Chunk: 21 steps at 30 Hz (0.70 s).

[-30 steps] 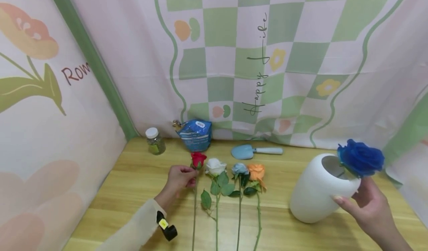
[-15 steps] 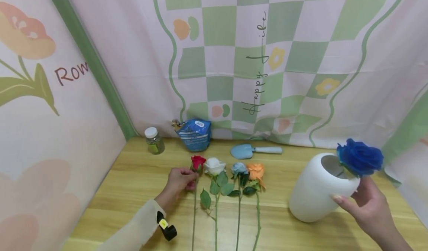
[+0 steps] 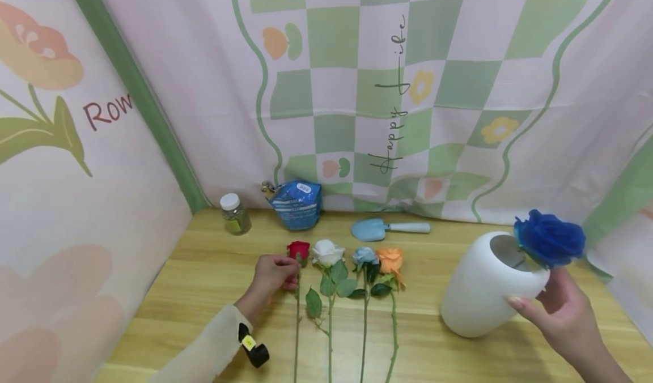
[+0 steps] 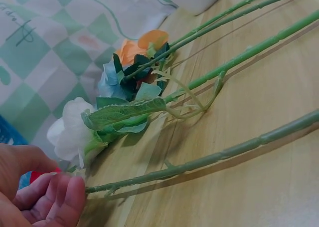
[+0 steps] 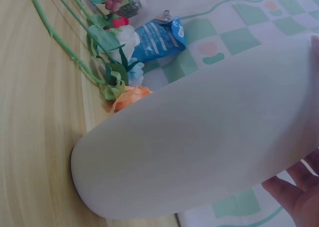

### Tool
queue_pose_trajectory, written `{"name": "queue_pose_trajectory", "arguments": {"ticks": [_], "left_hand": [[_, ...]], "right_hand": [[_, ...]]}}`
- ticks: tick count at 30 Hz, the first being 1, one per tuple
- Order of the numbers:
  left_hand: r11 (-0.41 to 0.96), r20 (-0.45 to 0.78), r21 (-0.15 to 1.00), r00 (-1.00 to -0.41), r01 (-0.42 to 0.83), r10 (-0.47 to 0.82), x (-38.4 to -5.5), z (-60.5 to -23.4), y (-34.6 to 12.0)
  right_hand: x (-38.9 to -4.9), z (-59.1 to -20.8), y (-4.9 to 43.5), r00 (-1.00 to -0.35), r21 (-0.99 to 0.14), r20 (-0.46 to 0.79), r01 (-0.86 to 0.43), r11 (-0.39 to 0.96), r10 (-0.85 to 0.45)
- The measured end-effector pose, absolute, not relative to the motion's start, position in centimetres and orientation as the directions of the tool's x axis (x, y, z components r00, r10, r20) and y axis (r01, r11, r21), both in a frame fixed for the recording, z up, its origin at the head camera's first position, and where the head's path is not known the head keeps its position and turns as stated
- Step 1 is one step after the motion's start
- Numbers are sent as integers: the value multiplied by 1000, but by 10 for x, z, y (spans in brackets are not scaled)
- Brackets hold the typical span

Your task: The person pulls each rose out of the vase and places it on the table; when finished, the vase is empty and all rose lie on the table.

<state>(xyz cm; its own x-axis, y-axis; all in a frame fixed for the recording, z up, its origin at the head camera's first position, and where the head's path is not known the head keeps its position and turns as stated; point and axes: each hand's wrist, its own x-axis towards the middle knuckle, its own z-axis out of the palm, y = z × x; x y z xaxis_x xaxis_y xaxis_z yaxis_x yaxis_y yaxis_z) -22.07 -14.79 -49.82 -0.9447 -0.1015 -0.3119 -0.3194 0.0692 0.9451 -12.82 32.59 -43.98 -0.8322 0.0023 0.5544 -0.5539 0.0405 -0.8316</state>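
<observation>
My left hand [image 3: 275, 274] pinches the red rose [image 3: 298, 250] by its stem, just under the bloom. In the left wrist view the red rose's stem [image 4: 214, 158] runs out from the fingers, low over the wood, and most of the bloom is hidden. Beside it lie a white rose [image 3: 327, 252], a light blue rose [image 3: 365, 256] and an orange rose [image 3: 390, 260]. At the right, my right hand [image 3: 563, 312] grips the white vase [image 3: 484, 292] near its rim, thumb on the near side. A dark blue rose [image 3: 551, 238] stands in the vase, its bloom above the opening.
Along the back of the wooden table [image 3: 204, 298] are a white-lidded jar [image 3: 236, 216], a clipped blue bag [image 3: 297, 204] and a light blue trowel [image 3: 390, 230]. A printed curtain [image 3: 336, 88] hangs behind the table's back edge.
The red rose's bloom has shifted slightly toward me and to the left, turning in my left fingers. My right hand and the vase stay in place.
</observation>
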Motion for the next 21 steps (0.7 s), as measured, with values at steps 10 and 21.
{"name": "queue_pose_trajectory", "arguments": {"ticks": [10,21], "left_hand": [[154,-195,965,-974,-211,-117,-222,-488,-140],[139,-53,989,-997,-45,60,-222,-441,-83]], "right_hand": [[-128,-437,325,-813,-813,581,-582,23,-28],[-126,-436,323,-835,-832,551,-550,68,-9]]}}
